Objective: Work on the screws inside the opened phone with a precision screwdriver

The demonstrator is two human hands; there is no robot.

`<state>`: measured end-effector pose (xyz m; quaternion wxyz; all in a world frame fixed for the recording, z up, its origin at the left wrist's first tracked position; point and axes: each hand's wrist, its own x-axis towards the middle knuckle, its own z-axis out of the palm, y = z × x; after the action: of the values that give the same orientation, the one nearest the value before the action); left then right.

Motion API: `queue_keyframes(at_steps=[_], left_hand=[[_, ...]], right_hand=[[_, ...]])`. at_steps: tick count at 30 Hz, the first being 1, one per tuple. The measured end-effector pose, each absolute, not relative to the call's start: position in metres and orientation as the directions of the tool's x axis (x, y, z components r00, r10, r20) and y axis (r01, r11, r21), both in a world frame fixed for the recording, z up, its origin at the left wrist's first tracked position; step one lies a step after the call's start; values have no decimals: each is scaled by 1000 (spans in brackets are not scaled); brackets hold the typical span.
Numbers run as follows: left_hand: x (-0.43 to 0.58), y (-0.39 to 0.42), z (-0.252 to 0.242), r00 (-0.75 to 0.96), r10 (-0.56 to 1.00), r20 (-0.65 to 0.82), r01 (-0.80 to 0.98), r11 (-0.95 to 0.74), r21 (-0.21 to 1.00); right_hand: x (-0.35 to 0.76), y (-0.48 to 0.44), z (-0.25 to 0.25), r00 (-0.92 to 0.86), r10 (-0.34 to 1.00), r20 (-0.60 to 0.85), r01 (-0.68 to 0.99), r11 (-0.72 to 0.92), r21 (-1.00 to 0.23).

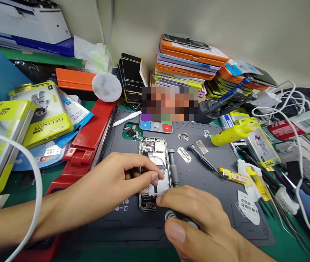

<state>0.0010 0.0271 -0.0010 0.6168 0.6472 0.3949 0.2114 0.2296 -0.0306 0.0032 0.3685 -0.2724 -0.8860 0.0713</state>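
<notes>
Over the opened, round-cornered phone [157,159], flat on the smooth mat [204,174], the left hand [127,174] bent half-open; beside the phone's near end, the right hand [198,209] gripped a cylindrical tool [170,214]

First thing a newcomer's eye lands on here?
Likely the opened phone mid-mat, its innards exposed, with the left hand over it and the right hand, holding a grey tool, by its near end. Next, the tall stack of mostly orange boxes at the back, right of centre. Then the bright yellow bottle lying off to the right.
</notes>
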Motion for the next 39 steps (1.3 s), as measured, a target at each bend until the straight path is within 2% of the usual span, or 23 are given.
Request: queue_keyframes(at_steps=[6, 10, 22, 33, 39], left_hand=[[1, 27, -1, 616, 755, -225, 230, 101, 968], [1, 26, -1, 621, 752, -222, 205, 117, 972], [0, 27, 2, 616, 736, -279, 270, 135, 953], [0, 26, 1, 631, 725, -276, 233, 162, 959], [-1, 25, 2, 624, 727, -285, 226, 181, 957]], right_hand=[[231, -33, 2, -556, 531, 639, 430, 842, -325], [232, -33, 4, -580, 547, 603, 432, 835, -342], [234, -30, 9, -559, 551, 620, 452, 829, -329], [234, -31, 7, -559, 584, 589, 471, 808, -354], [234, -30, 10, -565, 548, 617, 438, 833, -338]])
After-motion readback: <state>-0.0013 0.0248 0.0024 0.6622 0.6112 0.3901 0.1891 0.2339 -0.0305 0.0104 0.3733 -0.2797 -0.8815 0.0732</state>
